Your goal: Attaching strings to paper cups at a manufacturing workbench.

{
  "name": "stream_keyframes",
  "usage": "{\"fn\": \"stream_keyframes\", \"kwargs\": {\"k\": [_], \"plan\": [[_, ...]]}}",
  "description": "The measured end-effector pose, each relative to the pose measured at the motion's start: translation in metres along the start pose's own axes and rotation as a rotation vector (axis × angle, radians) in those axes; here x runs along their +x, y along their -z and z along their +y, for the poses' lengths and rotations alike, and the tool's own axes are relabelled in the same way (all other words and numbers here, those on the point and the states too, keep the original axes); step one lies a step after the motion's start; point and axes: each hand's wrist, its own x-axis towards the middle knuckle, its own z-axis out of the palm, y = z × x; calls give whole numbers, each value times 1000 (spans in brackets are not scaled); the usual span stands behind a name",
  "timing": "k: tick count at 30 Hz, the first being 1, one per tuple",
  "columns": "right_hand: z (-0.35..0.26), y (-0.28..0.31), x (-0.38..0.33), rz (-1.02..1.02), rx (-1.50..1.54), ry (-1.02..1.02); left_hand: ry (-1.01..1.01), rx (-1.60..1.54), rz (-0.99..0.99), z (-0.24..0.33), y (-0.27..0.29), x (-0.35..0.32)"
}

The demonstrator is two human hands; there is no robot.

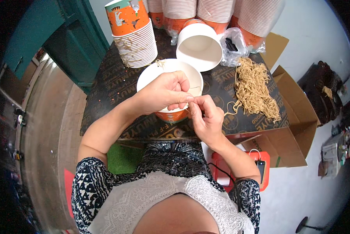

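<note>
A paper bucket point(147, 78), white inside and orange outside, stands at the table's near edge in front of me. Over its near right rim my left hand point(162, 93) and my right hand point(208, 119) meet, fingertips pinched together. Between them runs a thin tan cord point(197, 87), partly hidden by the fingers; whether it passes through the bucket's wall, I cannot tell. Another bit of cord point(159, 63) shows at the far rim. To the right of my right hand lies a loose heap of tan cords point(256, 87), one strand trailing toward that hand.
An empty white bucket point(199, 48) lies tipped behind. Nested buckets with cords point(135, 46) stand at the back left; wrapped bucket stacks point(216, 15) line the back. A clear plastic bag point(237, 48) sits beside them. An open cardboard box point(299, 121) is right of the dark table point(104, 105).
</note>
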Motion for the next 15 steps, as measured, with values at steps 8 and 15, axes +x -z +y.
{"fn": "stream_keyframes", "kwargs": {"k": [8,15], "plan": [[-3,5,0,-32,128,-158,14,173,-34,3,2,-13],[-17,43,24,-172,74,-122,55,153,-21,3,4,-13]]}}
